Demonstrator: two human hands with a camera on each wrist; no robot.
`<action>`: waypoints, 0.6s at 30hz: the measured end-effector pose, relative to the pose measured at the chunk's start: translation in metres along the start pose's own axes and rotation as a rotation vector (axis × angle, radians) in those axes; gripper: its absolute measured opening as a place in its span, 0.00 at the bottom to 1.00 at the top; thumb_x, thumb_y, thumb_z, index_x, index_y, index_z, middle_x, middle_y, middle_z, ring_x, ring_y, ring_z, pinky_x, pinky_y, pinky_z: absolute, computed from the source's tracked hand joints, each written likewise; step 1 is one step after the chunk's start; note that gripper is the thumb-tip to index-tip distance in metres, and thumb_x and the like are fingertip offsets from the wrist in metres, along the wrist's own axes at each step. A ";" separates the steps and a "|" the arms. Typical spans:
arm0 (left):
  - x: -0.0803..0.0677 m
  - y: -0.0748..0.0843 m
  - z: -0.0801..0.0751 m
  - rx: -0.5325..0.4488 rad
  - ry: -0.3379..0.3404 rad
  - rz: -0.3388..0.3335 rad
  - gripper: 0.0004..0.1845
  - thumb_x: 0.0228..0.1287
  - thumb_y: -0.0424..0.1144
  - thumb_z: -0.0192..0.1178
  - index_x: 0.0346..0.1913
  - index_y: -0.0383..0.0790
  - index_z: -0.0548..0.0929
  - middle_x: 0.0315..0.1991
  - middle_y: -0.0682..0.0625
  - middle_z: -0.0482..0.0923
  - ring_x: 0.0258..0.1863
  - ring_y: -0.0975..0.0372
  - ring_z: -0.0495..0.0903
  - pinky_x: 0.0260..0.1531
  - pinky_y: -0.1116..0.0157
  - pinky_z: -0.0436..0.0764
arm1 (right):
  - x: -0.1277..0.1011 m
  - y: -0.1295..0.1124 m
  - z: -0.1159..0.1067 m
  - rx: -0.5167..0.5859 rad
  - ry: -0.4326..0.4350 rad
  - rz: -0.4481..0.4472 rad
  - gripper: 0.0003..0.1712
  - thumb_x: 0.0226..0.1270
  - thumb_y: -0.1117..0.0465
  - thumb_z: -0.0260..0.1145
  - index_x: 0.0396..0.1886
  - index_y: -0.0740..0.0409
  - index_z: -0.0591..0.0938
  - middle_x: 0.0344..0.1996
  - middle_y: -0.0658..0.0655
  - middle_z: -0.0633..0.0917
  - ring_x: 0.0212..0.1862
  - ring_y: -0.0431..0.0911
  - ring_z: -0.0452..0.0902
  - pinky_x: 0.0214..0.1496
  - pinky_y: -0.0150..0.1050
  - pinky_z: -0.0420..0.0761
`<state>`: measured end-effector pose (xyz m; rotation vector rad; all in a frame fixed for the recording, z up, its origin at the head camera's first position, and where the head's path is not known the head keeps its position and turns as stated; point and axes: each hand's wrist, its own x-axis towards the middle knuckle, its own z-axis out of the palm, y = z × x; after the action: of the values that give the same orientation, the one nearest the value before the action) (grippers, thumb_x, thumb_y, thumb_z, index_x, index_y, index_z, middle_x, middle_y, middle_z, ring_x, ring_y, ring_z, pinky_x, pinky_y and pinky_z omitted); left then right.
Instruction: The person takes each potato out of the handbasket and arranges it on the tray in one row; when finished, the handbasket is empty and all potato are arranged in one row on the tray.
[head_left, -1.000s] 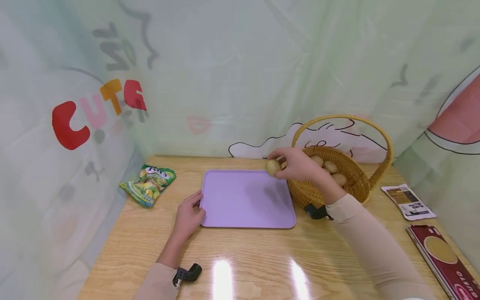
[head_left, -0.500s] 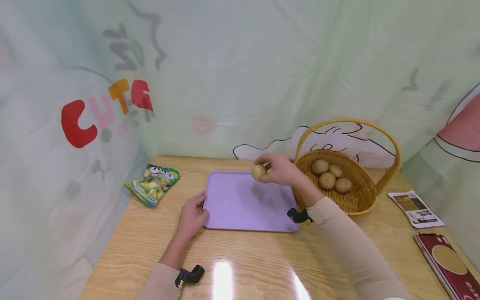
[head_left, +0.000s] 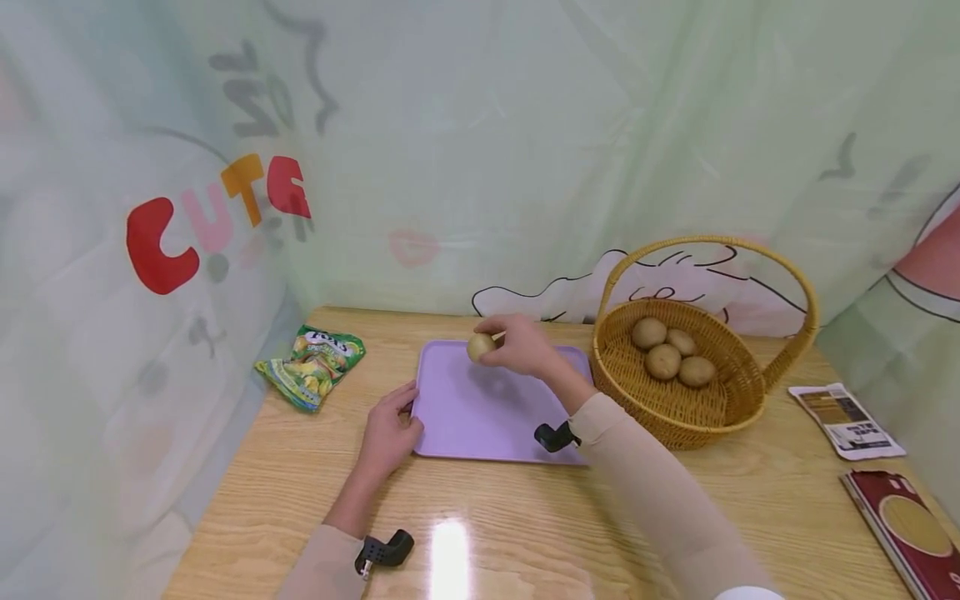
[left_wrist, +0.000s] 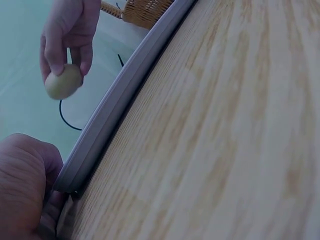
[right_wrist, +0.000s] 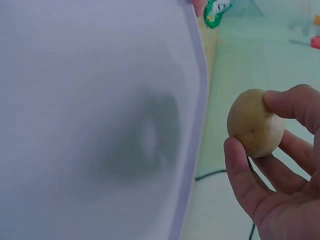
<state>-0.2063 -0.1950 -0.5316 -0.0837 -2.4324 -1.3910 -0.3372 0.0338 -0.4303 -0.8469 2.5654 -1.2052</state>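
Note:
My right hand [head_left: 519, 346] pinches a small pale-brown potato [head_left: 480, 348] between thumb and fingertips, above the far left part of a lilac rectangular tray [head_left: 487, 421]. The right wrist view shows the same potato [right_wrist: 254, 122] up close, smooth and rounded, and a soft shadow falls on the tray beneath. At the tray's left edge is my left hand [head_left: 388, 433], holding the rim with its thumb and fingers. In the left wrist view the tray's side [left_wrist: 107, 112] meets that hand, and some fingers are hidden. Several potatoes [head_left: 663, 362] lie in the wicker basket [head_left: 637, 408] right of the tray.
A green snack bag [head_left: 311, 367] lies left of the tray. At the right edge of the wooden table [head_left: 480, 517] are a white-and-brown packet [head_left: 847, 421] and a dark red pack [head_left: 903, 529]. A printed curtain [head_left: 450, 150] hangs behind, and the basket's tall handle [head_left: 708, 242] arches upward.
My right hand has carried the potato leftward from beside the basket to over the tray's far left part. The left hand has stayed at the tray's left edge.

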 end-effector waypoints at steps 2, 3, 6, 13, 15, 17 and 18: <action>0.000 0.000 0.000 0.000 0.000 -0.001 0.25 0.50 0.21 0.58 0.56 0.24 0.79 0.60 0.39 0.75 0.53 0.52 0.79 0.51 0.60 0.80 | 0.006 0.000 0.011 -0.003 0.017 0.023 0.29 0.51 0.63 0.74 0.56 0.61 0.81 0.52 0.58 0.82 0.48 0.52 0.82 0.45 0.39 0.83; 0.000 0.000 0.000 0.001 0.001 -0.002 0.25 0.50 0.21 0.58 0.56 0.24 0.79 0.60 0.39 0.75 0.53 0.52 0.79 0.51 0.61 0.80 | 0.009 0.000 0.016 0.005 0.026 0.030 0.29 0.51 0.63 0.74 0.56 0.61 0.81 0.52 0.58 0.83 0.48 0.52 0.82 0.46 0.39 0.83; 0.001 -0.001 0.000 -0.002 -0.003 -0.001 0.25 0.50 0.21 0.58 0.56 0.23 0.79 0.60 0.39 0.75 0.53 0.52 0.79 0.52 0.61 0.80 | 0.018 -0.001 0.032 -0.001 0.066 0.052 0.30 0.50 0.63 0.74 0.56 0.62 0.81 0.50 0.59 0.83 0.50 0.51 0.81 0.47 0.40 0.82; 0.002 -0.004 0.000 -0.011 -0.009 -0.011 0.25 0.51 0.21 0.57 0.56 0.24 0.79 0.61 0.40 0.75 0.53 0.54 0.79 0.52 0.64 0.79 | 0.038 -0.005 0.064 -0.013 0.157 0.120 0.28 0.47 0.63 0.75 0.51 0.63 0.82 0.46 0.59 0.85 0.48 0.49 0.79 0.49 0.40 0.80; 0.002 -0.005 0.000 -0.008 -0.003 -0.002 0.25 0.50 0.21 0.57 0.56 0.24 0.79 0.60 0.40 0.76 0.52 0.54 0.80 0.52 0.64 0.80 | 0.041 -0.006 0.071 -0.017 0.171 0.130 0.27 0.47 0.63 0.75 0.50 0.63 0.82 0.44 0.59 0.85 0.47 0.48 0.79 0.50 0.40 0.79; 0.002 -0.005 0.001 -0.003 -0.001 0.010 0.25 0.50 0.21 0.58 0.55 0.23 0.79 0.60 0.40 0.76 0.51 0.53 0.80 0.51 0.63 0.80 | 0.043 -0.007 0.077 -0.025 0.179 0.134 0.27 0.47 0.63 0.75 0.50 0.64 0.82 0.43 0.58 0.85 0.45 0.48 0.78 0.49 0.40 0.79; 0.002 -0.005 0.001 -0.002 -0.001 0.011 0.25 0.50 0.21 0.58 0.55 0.23 0.79 0.60 0.40 0.76 0.51 0.54 0.80 0.51 0.63 0.80 | 0.043 -0.008 0.079 -0.028 0.184 0.135 0.27 0.47 0.63 0.75 0.50 0.64 0.82 0.43 0.58 0.85 0.45 0.48 0.78 0.49 0.41 0.79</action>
<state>-0.2097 -0.1974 -0.5357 -0.0989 -2.4278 -1.3890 -0.3385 -0.0459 -0.4732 -0.5806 2.7395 -1.2626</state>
